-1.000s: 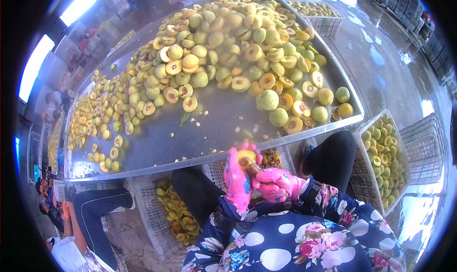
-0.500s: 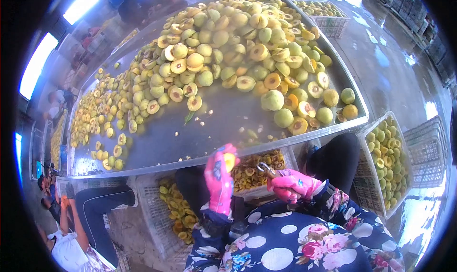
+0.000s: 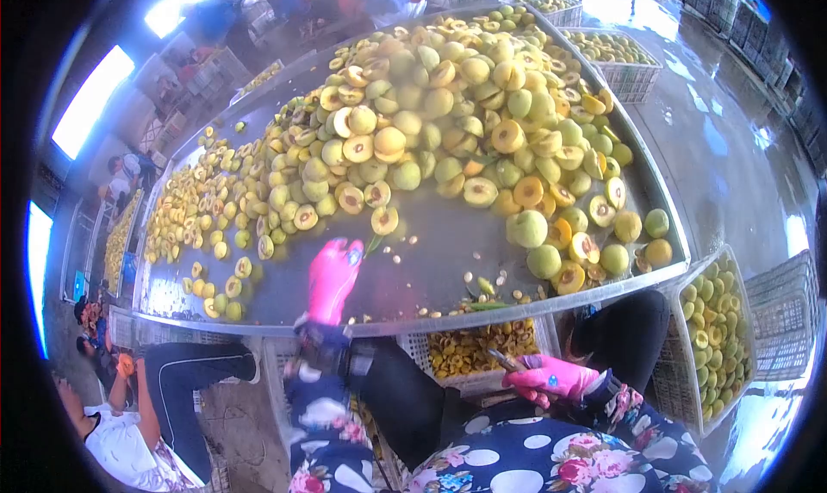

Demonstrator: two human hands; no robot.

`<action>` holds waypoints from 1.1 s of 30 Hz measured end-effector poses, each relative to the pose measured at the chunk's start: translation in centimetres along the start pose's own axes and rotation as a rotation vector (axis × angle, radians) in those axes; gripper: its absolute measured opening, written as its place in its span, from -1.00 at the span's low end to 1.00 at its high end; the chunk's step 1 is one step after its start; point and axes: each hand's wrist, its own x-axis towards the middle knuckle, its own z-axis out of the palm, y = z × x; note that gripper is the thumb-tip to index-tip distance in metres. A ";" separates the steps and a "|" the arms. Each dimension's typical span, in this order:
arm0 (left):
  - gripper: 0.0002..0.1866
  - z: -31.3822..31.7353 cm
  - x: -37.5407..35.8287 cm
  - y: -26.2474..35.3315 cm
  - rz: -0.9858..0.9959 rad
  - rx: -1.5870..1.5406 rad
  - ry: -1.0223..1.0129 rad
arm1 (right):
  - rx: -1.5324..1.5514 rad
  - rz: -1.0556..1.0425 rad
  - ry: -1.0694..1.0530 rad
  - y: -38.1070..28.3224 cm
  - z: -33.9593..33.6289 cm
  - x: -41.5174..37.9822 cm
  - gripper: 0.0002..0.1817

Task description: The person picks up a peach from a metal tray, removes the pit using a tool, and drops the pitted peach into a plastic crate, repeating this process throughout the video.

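My left hand [image 3: 334, 277], in a pink glove, reaches over the metal table [image 3: 388, 327] beside a halved yellow peach [image 3: 385, 221] and a green leaf [image 3: 372, 244]. Its fingers stretch forward, with no fruit visible in them. My right hand [image 3: 551, 378], also pink-gloved, is closed round a pitting tool [image 3: 506, 360] at the table's near edge; the tool's metal tip points left. Below it stands a crate [image 3: 419, 352] of cut, pitted peach pieces [image 3: 474, 348]. A large pile of halved and whole peaches [image 3: 448, 96] covers the far part of the table.
At right, a crate of peaches [image 3: 713, 338] stands near stacked crates [image 3: 780, 316]. Another filled crate [image 3: 616, 53] sits beyond the table's right side. A co-worker [image 3: 129, 441] sits at left. Small pits [image 3: 469, 277] and scraps lie along the near table edge.
My left hand has moved from above the crate, where it held a yellow peach piece, forward and left over the table; the piece no longer shows. My right hand keeps the tool, slightly lower.
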 end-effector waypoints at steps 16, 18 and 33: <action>-0.52 6.9 -1.9 2.1 0.109 -0.795 -0.411 | -0.134 -0.147 0.109 -2.8 0.8 -1.0 -0.70; -0.53 6.8 -4.8 3.1 0.109 -0.830 -0.412 | -0.150 -0.221 0.110 -3.7 1.1 -0.4 -0.65; -0.55 9.3 -15.6 5.7 -0.291 -1.161 -0.874 | -0.530 -0.507 0.306 -6.4 1.2 -1.3 -0.64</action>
